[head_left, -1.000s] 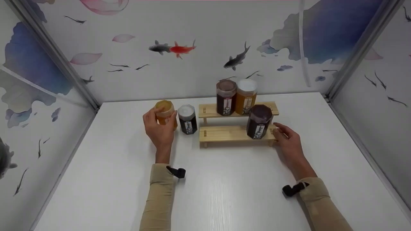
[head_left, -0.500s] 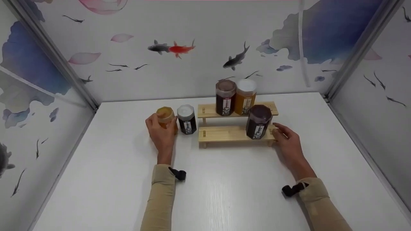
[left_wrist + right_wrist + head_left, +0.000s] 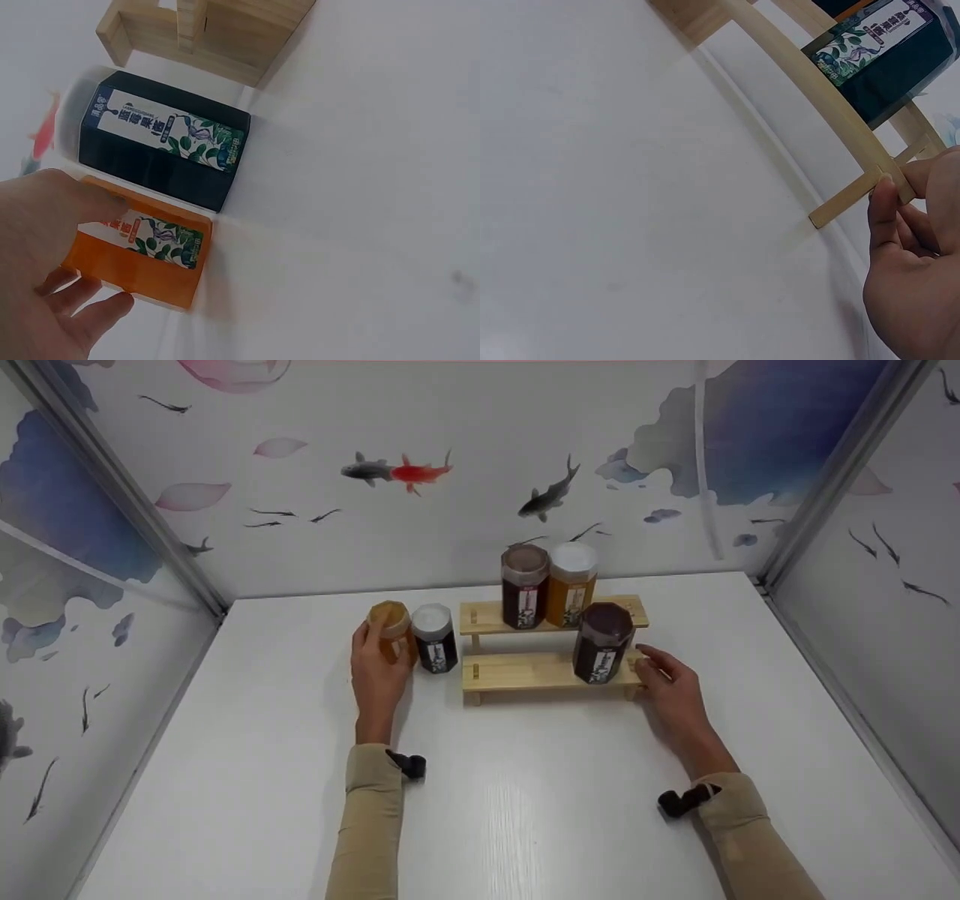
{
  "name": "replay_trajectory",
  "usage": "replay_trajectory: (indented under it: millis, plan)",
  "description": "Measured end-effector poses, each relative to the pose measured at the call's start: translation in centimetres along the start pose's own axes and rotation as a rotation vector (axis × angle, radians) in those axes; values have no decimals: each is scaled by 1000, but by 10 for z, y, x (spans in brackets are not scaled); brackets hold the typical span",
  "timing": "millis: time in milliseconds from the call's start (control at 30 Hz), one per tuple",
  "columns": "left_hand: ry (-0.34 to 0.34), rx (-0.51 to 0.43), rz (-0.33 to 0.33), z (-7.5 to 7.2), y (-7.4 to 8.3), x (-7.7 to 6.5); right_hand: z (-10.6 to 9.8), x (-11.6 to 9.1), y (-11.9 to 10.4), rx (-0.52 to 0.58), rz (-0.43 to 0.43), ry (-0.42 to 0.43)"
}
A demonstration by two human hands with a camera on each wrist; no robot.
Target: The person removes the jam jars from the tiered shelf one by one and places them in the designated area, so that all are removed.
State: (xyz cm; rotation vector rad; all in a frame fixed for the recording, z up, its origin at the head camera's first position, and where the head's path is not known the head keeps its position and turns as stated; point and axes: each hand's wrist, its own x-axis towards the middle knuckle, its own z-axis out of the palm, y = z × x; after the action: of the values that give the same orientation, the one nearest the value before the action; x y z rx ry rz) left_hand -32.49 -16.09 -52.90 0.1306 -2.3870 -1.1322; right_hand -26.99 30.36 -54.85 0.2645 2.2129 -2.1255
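Observation:
My left hand grips an amber honey-coloured jar near its lid, with the thumb on one side and the fingers on the other. The jar stands upright on the table, right beside a dark jar with a white lid. In the left wrist view, the two labelled jars lie close together. My right hand pinches the right end of the lower shelf of a two-tier wooden rack. A dark purple jar sits on that shelf, near those fingers.
On the upper shelf stand a dark red jar and an amber jar with a white lid, side by side. The white table is enclosed by panels printed with fish.
My left hand has shifted the amber jar down and slightly right, closer to the white-lidded dark jar. My right hand stays at the rack's end.

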Motion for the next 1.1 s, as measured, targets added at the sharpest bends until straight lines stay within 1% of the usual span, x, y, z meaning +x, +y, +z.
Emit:
replay_trajectory:
  millis: [133,233,400,533,633,733,833,900,967,1033,1100]
  plan:
    - [31,6,-3,-2,2,1,0,0,-1,17,18,-5]
    - [29,-23,11,-3,3,1,-1,0,-1,8,20,1]
    - [3,-87,42,-6,1,2,-1,0,0,-7,6,10]
    - [-21,-133,57,-10,-4,3,0,0,-1,-11,-8,11]
    - [-52,-162,64,-14,-9,5,0,1,-1,-5,-6,6]
    - [-79,-181,69,-18,-13,6,0,1,0,-9,-2,6]
    - [-100,-188,71,-21,-13,7,0,2,0,-35,-3,16]
    - [-99,-184,69,-23,-8,8,0,2,0,-47,-1,20]
    - [-74,-193,69,-25,1,8,0,2,1,-57,-1,21]
    - [-15,-211,87,-26,14,8,0,2,1,-58,0,19]
    - [59,-242,124,-25,31,6,0,2,1,-44,0,15]
